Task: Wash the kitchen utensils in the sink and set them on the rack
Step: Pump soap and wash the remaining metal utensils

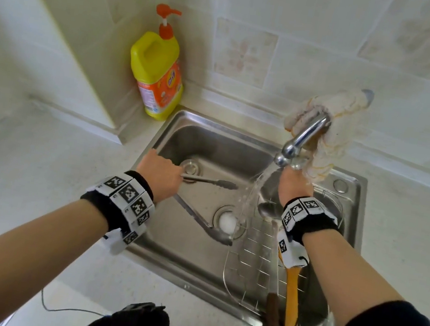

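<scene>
My left hand [160, 172] grips one end of a pair of metal tongs [209, 181] and holds them level over the steel sink [212, 139]. Water runs from the faucet [291, 146] just right of the tongs' tip and falls toward the drain [228, 221]. My right hand [294, 186] reaches up under the faucet, where the spout and a cloth hide its fingers. A long metal ladle [199, 221] lies on the sink floor. A wire rack [258, 257] sits in the sink's right side with a metal spoon [268, 209] and a yellow-handled utensil [291, 302] on it.
A white knitted cloth [329, 130] is draped over the faucet. A yellow dish-soap bottle [157, 69] with an orange pump stands in the corner left of the sink. A dark brown handle [272, 321] sticks out over the sink's front rim. Pale counter lies left and right.
</scene>
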